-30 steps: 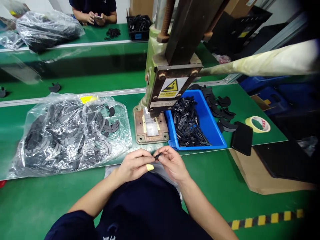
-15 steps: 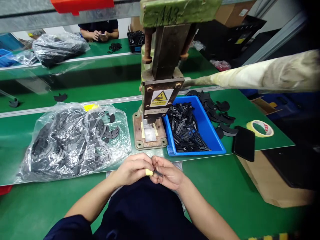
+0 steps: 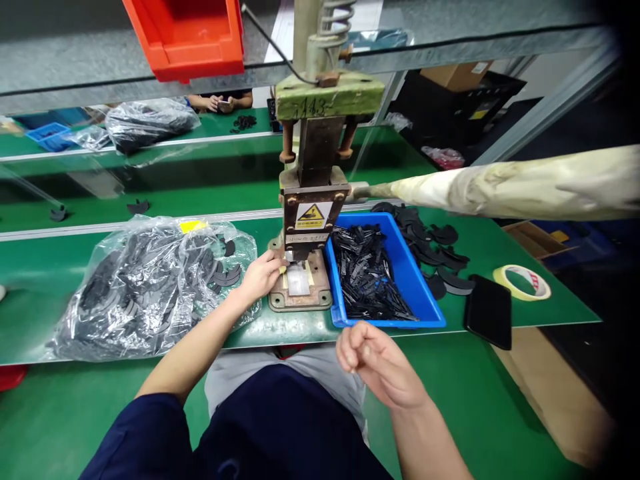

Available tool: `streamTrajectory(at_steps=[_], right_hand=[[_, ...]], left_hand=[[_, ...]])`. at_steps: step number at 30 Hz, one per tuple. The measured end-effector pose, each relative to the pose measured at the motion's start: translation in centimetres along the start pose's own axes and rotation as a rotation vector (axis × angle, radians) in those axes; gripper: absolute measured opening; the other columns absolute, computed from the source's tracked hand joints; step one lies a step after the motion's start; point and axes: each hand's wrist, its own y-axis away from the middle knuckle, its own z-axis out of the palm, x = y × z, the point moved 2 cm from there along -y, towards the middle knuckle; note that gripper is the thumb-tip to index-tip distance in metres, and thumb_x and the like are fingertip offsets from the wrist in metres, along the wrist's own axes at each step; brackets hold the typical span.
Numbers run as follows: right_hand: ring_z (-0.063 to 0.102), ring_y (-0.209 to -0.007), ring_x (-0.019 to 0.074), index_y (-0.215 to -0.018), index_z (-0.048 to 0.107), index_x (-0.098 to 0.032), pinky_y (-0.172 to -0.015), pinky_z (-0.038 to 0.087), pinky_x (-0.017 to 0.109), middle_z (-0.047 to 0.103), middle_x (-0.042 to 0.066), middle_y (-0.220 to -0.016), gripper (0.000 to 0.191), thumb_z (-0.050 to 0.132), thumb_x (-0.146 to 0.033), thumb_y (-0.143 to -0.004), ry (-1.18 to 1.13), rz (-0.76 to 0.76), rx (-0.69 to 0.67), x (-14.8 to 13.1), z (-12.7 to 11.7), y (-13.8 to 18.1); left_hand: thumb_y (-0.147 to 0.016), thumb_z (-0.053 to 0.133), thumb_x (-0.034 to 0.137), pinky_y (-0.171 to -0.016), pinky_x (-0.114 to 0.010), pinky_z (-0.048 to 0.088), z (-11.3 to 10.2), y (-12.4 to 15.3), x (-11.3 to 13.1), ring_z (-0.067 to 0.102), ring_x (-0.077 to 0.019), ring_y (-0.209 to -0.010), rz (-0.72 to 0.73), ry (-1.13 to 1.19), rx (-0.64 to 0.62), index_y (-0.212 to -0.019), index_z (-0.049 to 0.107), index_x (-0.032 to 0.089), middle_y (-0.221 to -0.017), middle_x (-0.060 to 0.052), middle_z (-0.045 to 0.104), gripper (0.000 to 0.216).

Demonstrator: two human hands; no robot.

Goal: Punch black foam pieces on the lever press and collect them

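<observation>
Where left hand (image 3: 260,275) meets press base (image 3: 300,302), its hold is hidden.

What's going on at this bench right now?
A person sits at a green bench facing a small hand press. Their left hand reaches to the press's base plate, fingertips right under the ram; whether it holds a part is hidden. The right hand hovers loosely curled near the front of the blue bin of small black parts. A plastic bag of curved black pieces lies left of the press.
</observation>
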Motion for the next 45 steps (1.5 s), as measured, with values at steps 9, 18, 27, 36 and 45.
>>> streamTrajectory(at_steps=[9, 18, 27, 36, 45], right_hand=[[0.053, -0.063, 0.0140, -0.082, 0.062, -0.025, -0.055, 0.042, 0.029, 0.056, 0.000, -0.071, 0.023, 0.070, -0.047, -0.084, 0.196, -0.229, 0.145, -4.6, -1.5, -0.9], [0.058, -0.126, 0.0244, -0.117, 0.068, -0.032, -0.112, 0.043, 0.047, 0.068, 0.000, -0.123, 0.064, 0.084, -0.061, -0.062, 0.550, -1.171, 0.219, -17.8, 6.7, -5.4], [0.049, -0.051, 0.0136, -0.059, 0.048, -0.020, -0.064, 0.047, 0.042, 0.046, -0.005, -0.052, 0.033, 0.069, -0.031, -0.081, 0.878, -1.363, 0.062, -13.5, 7.7, -4.4], [0.059, -0.057, 0.0140, -0.050, 0.034, -0.018, -0.074, 0.050, 0.046, 0.055, -0.005, -0.055, 0.036, 0.062, -0.018, -0.073, 0.805, -1.643, 0.364, -5.5, 3.2, -4.6], [0.060, -0.056, 0.0130, -0.049, 0.031, -0.017, -0.073, 0.051, 0.044, 0.058, -0.004, -0.056, 0.041, 0.064, -0.019, -0.073, 0.728, -1.679, 0.365, -5.6, 3.0, -4.8]], left_hand=[[-0.091, 0.046, 0.013, -0.088, -0.030, 0.052, 0.3, -0.1, -0.4, 0.062, -0.0214, -0.101, 0.040, -0.022, -0.124, -0.115, 0.073, 0.023, -0.105, -0.008, 0.060, 0.037], [-0.088, 0.046, 0.008, -0.096, -0.032, 0.050, 0.3, -0.1, -0.3, 0.059, -0.0210, -0.106, 0.030, -0.024, -0.158, -0.118, 0.073, 0.021, -0.108, -0.009, 0.057, 0.043], [-0.084, 0.045, 0.005, -0.093, -0.030, 0.051, 0.7, 0.0, -0.5, 0.058, -0.0195, -0.103, 0.016, 0.010, -0.129, -0.115, 0.075, 0.021, -0.108, -0.009, 0.058, 0.046], [-0.087, 0.047, 0.008, -0.097, -0.031, 0.050, 0.2, 0.9, -0.1, 0.060, -0.0197, -0.107, 0.020, 0.022, -0.138, -0.117, 0.073, 0.019, -0.112, -0.009, 0.060, 0.041], [-0.083, 0.061, 0.015, -0.091, -0.034, 0.051, -8.3, 6.5, -3.8, 0.062, -0.0241, -0.100, -0.406, -0.465, -0.363, -0.104, 0.073, 0.018, -0.107, -0.010, 0.063, 0.025]])
